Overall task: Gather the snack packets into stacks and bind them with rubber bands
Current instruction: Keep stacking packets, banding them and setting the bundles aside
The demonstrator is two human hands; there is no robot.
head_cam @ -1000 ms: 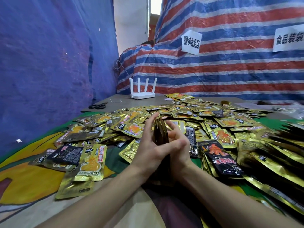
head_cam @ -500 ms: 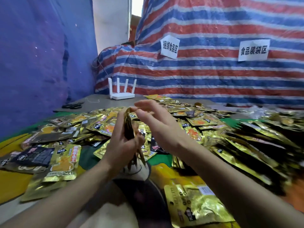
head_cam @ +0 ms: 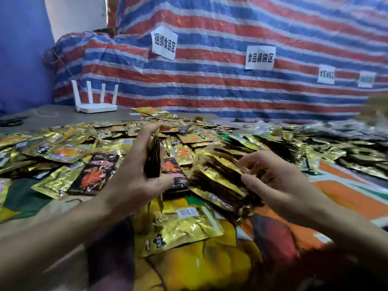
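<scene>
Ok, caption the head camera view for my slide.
Left hand grips an upright stack of gold foil snack packets; right hand reaches for the loose pile.

Your left hand (head_cam: pixel 134 175) grips a thin stack of packets (head_cam: pixel 152 158) on edge, upright, with dark sides showing. Its lower end hangs just above a gold packet (head_cam: pixel 180 227) lying flat nearest you, barcode label up. Your right hand (head_cam: pixel 273 179) touches a leaning, fanned batch (head_cam: pixel 216 177) of gold packets; whether it grips them is unclear. Behind, loose packets (head_cam: pixel 63 152), mostly gold with a few black-and-red ones (head_cam: pixel 94 175), overlap in a wide heap across the bench (head_cam: pixel 126 115).
</scene>
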